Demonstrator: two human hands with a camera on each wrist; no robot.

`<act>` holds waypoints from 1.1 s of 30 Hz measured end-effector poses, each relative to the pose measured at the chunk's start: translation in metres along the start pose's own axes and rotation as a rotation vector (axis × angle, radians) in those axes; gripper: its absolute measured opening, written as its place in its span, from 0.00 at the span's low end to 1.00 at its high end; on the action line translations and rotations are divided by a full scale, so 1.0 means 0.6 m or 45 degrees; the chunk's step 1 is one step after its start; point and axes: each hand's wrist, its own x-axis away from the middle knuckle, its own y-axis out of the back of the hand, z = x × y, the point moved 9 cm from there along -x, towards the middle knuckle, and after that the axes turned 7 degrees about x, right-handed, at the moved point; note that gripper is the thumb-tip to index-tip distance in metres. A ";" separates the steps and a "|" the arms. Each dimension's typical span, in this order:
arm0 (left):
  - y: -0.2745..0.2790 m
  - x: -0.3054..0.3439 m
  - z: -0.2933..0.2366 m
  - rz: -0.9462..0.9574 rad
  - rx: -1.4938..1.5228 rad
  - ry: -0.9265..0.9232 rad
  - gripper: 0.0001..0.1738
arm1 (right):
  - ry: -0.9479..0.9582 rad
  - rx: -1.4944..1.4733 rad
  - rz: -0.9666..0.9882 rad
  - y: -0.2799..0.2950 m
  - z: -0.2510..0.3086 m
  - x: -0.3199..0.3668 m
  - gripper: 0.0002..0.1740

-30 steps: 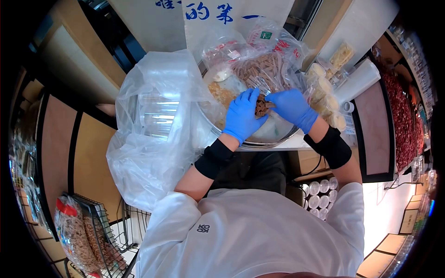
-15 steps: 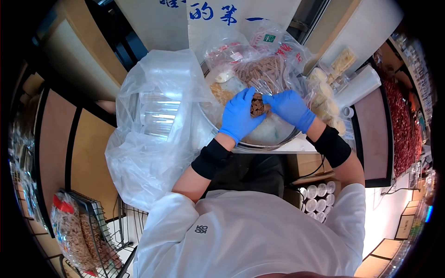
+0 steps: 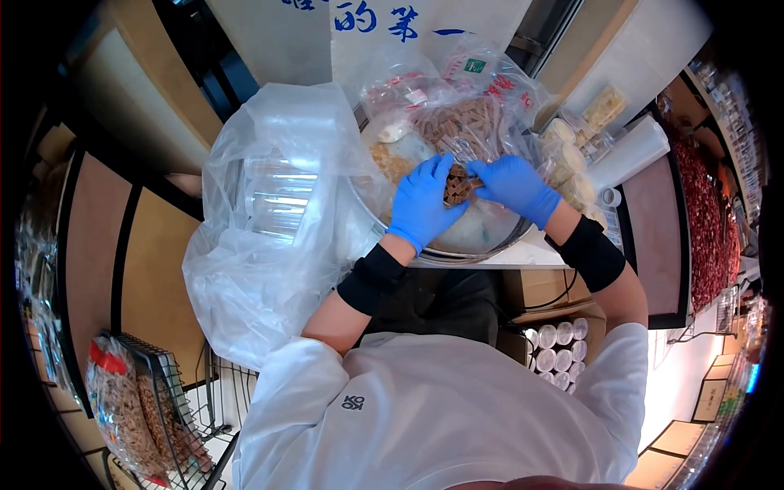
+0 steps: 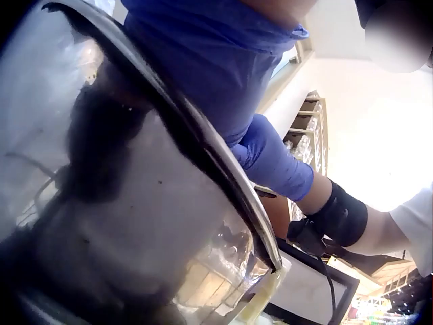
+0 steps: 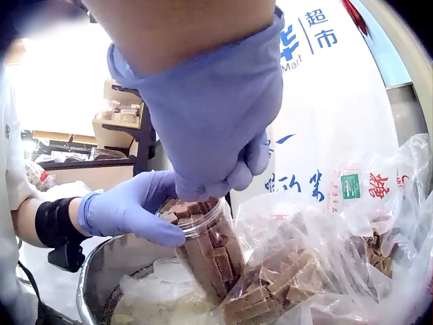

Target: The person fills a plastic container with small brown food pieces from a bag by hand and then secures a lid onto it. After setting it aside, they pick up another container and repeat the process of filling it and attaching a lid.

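Wrapping the jar, left hand meets right hand's downward-bunched fingers.

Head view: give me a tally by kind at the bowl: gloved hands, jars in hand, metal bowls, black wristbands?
Blue-gloved hands: 2 (left hand, right hand)
Clear jar of brown pieces, in the left hand: 1
Metal bowl: 1
Black wristbands: 2
Total: 6

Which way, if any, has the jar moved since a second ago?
No. The jar stays in the left hand, same spot against the rim of the metal bowl.
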 end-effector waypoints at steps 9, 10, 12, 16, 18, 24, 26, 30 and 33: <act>0.004 -0.001 -0.003 -0.015 0.024 -0.007 0.47 | -0.113 -0.020 0.067 0.013 0.015 0.009 0.18; 0.004 -0.001 -0.006 -0.020 0.005 -0.033 0.47 | -0.115 -0.021 0.066 0.016 0.019 0.010 0.18; 0.000 0.002 -0.007 -0.011 -0.025 -0.047 0.47 | -0.128 -0.073 -0.039 0.031 0.021 0.012 0.14; -0.004 0.006 -0.017 0.023 -0.034 -0.089 0.47 | -0.141 -0.062 0.001 0.013 0.022 0.013 0.10; -0.006 0.007 -0.022 0.029 -0.057 -0.110 0.47 | -0.208 -0.007 -0.019 0.020 0.022 0.017 0.09; -0.006 0.010 -0.016 -0.024 -0.010 -0.097 0.48 | -0.168 0.078 -0.151 0.029 0.039 0.028 0.08; 0.001 0.011 -0.009 -0.050 0.015 -0.070 0.48 | -0.172 -0.019 -0.128 0.031 0.039 0.032 0.11; 0.010 0.018 -0.011 -0.067 -0.005 -0.092 0.43 | -0.259 -0.223 -0.113 0.015 0.029 0.044 0.18; 0.009 0.020 -0.014 -0.059 -0.020 -0.114 0.39 | -0.264 -0.303 -0.106 0.014 0.027 0.046 0.19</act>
